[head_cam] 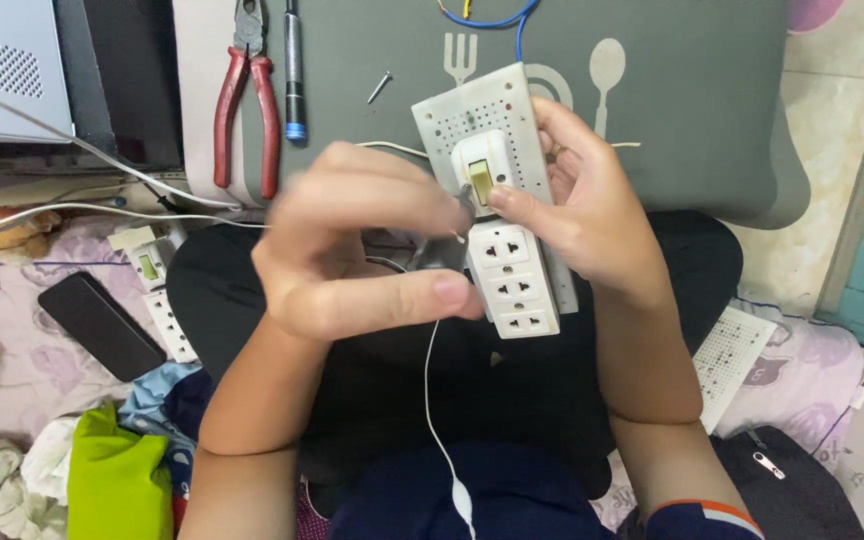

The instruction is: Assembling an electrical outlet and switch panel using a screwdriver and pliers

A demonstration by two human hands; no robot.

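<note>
Lit evenly and fairly brightly from above; soft, diffuse, no hard shadows. Faint shading under the forearms on the dark lap. Left hand [362, 245] smeared by motion blur, fingertips ghosted. Right hand [577, 205] and white socket board [512, 270] rendered sharp. Mild sheen on the grey mat [692, 90], no real glare. Red pliers [247, 100] at the mat's far left edge crisp. Slight wide-angle stretch toward the frame corners. Colours somewhat flat; dark clothing lost in near-black, little detail.
</note>
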